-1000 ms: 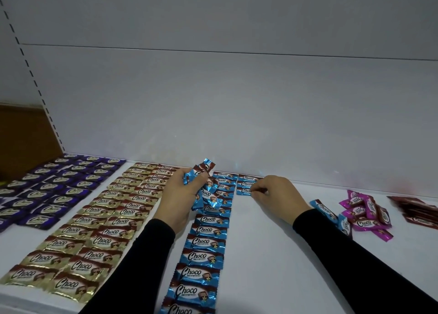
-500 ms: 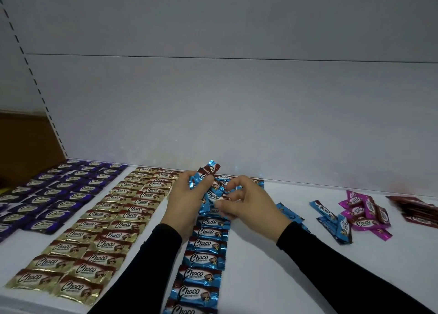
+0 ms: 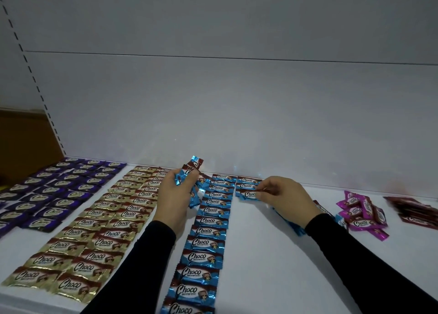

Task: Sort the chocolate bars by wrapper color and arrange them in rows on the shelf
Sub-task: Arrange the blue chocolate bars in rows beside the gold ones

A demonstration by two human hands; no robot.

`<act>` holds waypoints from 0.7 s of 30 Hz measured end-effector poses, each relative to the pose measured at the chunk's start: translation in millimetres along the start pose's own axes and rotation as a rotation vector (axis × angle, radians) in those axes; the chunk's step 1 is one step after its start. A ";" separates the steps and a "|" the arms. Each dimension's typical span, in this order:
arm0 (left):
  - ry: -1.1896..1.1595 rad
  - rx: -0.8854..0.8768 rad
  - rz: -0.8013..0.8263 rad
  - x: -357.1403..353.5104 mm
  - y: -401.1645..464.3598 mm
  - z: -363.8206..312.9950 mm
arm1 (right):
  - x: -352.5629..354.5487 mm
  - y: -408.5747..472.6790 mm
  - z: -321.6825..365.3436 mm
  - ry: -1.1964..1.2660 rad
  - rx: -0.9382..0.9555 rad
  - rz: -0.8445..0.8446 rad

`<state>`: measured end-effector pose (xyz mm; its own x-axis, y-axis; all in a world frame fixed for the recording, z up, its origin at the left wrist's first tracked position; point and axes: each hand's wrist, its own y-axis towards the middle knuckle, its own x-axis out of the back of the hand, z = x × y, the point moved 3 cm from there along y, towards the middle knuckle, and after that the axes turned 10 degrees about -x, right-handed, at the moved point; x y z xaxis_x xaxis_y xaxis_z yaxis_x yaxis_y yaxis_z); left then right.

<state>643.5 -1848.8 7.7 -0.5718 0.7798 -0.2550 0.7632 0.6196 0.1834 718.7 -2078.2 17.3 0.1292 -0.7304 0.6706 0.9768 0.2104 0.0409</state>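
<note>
Head view, left grip (image 3: 176,195) clutching blue bars (image 3: 189,178), right grip (image 3: 288,198) pinching one blue bar (image 3: 247,194), pink pile (image 3: 361,213) nearby

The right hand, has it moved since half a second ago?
Yes. The right hand left the left hand's bundle and went rightward to the second blue row.
</note>
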 end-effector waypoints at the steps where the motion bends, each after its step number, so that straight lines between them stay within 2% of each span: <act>1: -0.003 -0.002 -0.003 0.1 0.0 0.0 | -1.3 2.1 -3.0 -0.049 -0.006 0.001; 8: -0.021 0.003 -0.030 1.9 1.5 1.1 | -14.9 11.0 -4.7 -0.270 0.050 -0.029; 13: -0.030 0.003 -0.025 1.8 2.1 1.6 | -12.5 10.9 -5.7 -0.294 0.080 -0.060; 21: -0.030 -0.014 -0.018 0.3 0.0 -0.5 | -15.5 5.1 1.8 -0.387 0.153 -0.008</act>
<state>643.2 -1848.5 8.1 -0.5756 0.7658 -0.2867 0.7485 0.6346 0.1923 721.4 -2064.6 8.5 0.0195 -0.4406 0.8975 0.9369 0.3214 0.1375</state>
